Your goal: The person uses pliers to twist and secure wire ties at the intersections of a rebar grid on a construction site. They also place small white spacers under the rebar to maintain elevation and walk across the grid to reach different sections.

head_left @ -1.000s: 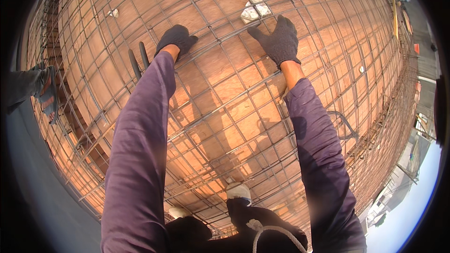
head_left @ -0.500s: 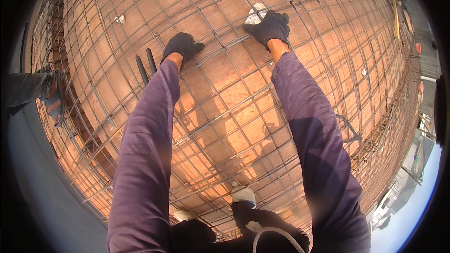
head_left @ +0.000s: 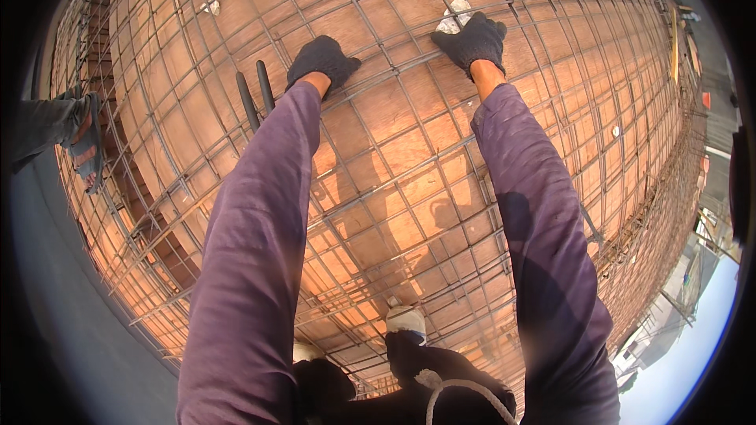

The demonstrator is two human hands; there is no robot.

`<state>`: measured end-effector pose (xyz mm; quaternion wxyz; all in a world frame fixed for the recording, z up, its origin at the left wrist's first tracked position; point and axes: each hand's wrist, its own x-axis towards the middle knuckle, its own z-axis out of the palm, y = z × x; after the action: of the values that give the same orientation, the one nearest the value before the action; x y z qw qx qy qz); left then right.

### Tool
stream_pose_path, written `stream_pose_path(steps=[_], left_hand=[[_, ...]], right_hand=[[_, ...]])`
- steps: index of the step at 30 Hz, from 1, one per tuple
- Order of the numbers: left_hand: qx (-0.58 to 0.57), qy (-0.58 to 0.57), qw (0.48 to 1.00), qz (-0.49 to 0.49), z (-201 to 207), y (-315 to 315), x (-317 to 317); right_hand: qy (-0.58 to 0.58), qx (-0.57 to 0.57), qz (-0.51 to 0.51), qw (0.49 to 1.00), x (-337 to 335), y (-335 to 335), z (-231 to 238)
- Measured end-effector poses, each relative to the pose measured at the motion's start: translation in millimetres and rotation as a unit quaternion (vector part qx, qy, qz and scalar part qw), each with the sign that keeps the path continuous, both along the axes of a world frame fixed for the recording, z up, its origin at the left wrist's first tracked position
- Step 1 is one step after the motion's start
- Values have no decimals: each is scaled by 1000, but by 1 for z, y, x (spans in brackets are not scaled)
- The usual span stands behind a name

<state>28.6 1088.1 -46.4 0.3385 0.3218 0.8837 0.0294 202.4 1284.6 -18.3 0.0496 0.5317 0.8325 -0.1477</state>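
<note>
Dark knitted gloves cover both of my hands, stretched out over a mesh of steel reinforcing bars [head_left: 405, 159]. My left hand [head_left: 323, 61] is closed on a reinforcing bar, its thumb pointing right. Farther right, my right hand [head_left: 477, 41] is also closed on a bar, thumb toward the left; the palm side of both hands is hidden. Two dark parallel handles [head_left: 256, 94] of a tool stick out beside my left wrist, the rest covered by my sleeve. A whitish lump [head_left: 455, 16] lies just beyond my right hand, partly behind it.
Brown plywood sheeting [head_left: 346, 118] lies beneath the mesh. My light-toed shoe [head_left: 405, 319] stands on the bars at the bottom. At the far left is another person's sandalled foot [head_left: 85, 149]. Another pale lump [head_left: 211, 7] sits at upper left. Bars crowd densely along the right edge.
The view has shifted slightly, so hands, tool handles and pale lumps appear farther right and a little higher. Both hands keep their closed grip on the bars.
</note>
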Motion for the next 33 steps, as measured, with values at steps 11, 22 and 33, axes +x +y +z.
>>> stream_pose_path(steps=[11,22,33], left_hand=[[67,28,997,29,-2,-10,10],[250,73,962,81,71,-35,45],[161,-124,977,69,221,-377,132]], right_hand=[[193,-13,42,980,63,-40,40],[128,48,123,983,149,-215,4],[1,-75,101,992,136,-203,15]])
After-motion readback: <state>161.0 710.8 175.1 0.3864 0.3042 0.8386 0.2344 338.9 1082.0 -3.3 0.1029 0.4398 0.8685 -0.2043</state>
